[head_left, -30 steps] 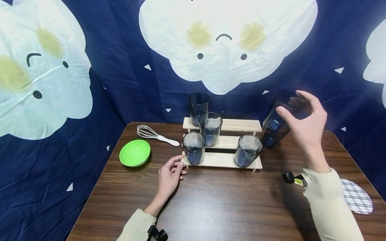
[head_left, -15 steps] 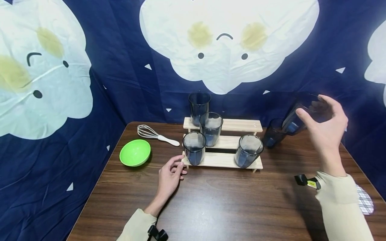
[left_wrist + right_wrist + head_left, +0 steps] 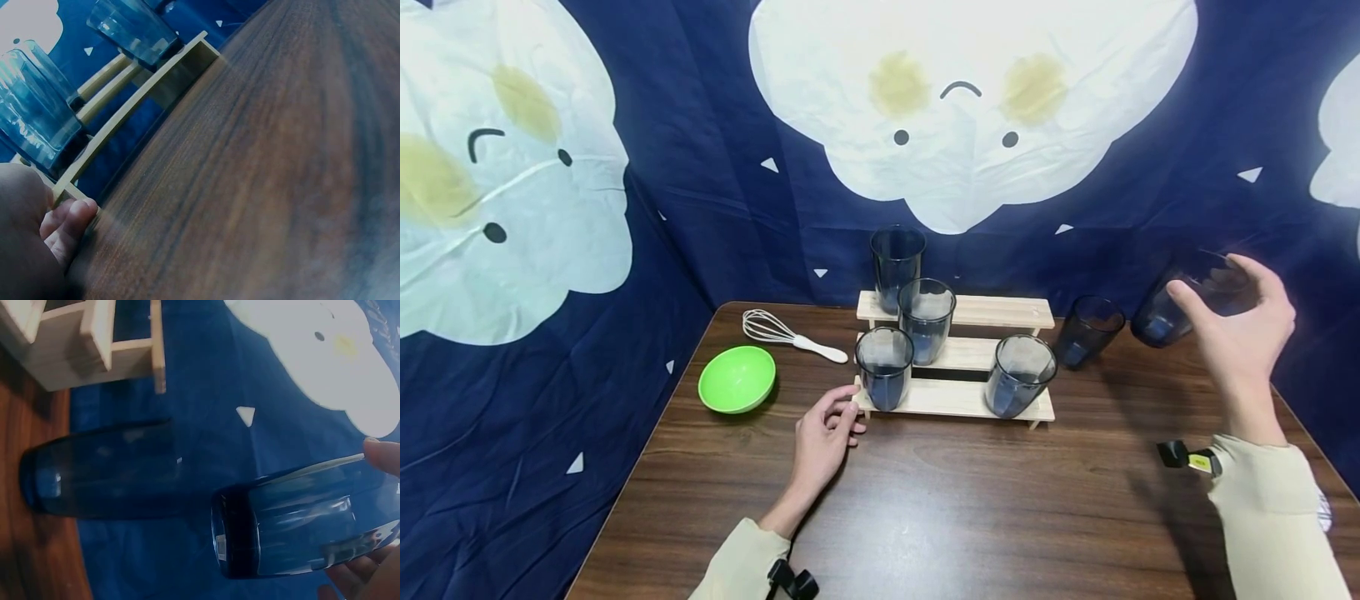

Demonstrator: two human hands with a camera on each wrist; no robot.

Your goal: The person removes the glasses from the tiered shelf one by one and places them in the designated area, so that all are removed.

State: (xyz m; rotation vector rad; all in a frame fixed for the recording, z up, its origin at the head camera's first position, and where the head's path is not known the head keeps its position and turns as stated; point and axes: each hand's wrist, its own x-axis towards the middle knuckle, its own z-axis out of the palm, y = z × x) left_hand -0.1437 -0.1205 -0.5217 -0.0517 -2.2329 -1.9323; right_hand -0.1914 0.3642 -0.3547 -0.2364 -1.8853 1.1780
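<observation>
A three-tier wooden stand [image 3: 958, 398] bears several tinted glasses: one at the left of each step, plus a glass [image 3: 1019, 377] at the front right. My left hand [image 3: 823, 437] holds the stand's front left corner, its fingers curled at the board's end, also seen in the left wrist view. My right hand [image 3: 1246, 333] grips a dark blue glass [image 3: 300, 519] near its rim, thumb on one side and fingers on the other. That glass is above the table's back right part. Beside it, another dark glass [image 3: 1088, 332] stands on the table right of the stand.
Left of the stand lie a white whisk [image 3: 793, 337] and a green bowl [image 3: 737, 380]. A checked round mat [image 3: 1324, 510] is mostly hidden by the right sleeve. A blue cloth with cloud faces [image 3: 970, 108] hangs behind the brown table [image 3: 970, 508].
My right hand has carried its glass rightward and down, away from the glass standing beside the stand. My left hand has stayed at the stand's corner.
</observation>
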